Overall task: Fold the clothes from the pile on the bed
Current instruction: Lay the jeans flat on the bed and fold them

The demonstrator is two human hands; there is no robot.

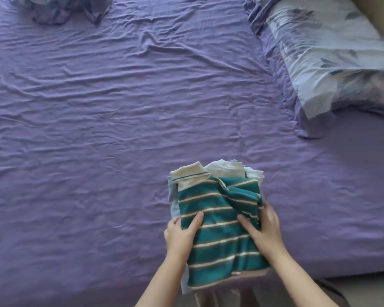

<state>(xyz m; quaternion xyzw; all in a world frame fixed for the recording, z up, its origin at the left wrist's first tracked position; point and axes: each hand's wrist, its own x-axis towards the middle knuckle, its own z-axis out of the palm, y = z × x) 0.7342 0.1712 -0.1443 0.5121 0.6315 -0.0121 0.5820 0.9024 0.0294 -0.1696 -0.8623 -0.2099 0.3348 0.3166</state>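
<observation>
Shirt: teal polo shirt (220,231) with cream and tan stripes, folded to a rough rectangle, lying at about 6 o'clock in the view, at the near edge of the bed. Its cream collar (191,175) points away, toward 12 o'clock.
Stack beneath: folded garments (228,168) in white and pale blue show past the collar and along the left side, so the shirt appears to sit on top of a stack; how many pieces lie under it cannot be told.
Left hand: left hand (181,233) lies on the shirt's left edge at 9 o'clock of the garment, thumb on top of the cloth, the other fingers hidden at the side. It looks set to steady or square that edge.
Right hand: right hand (263,227) rests on the right edge at 3 o'clock of the garment, fingers spread over bunched cloth. A loose fold rises just above it, which likely explains the hand pressing there.
Grip: both hands half-curled against the shirt; whether they pinch it or only press cannot be told.
Bed: purple sheet (120,107), creased, bare across the middle.
Pillow: floral pillow (333,58) at 2 o'clock, well apart from the stack.
Pile: crumpled fabric (60,9) at 11 o'clock at the far edge, possibly what remains to fold; too cut off to be sure.
Stage: this shirt seems nearly done, needing only the right side smoothed.
</observation>
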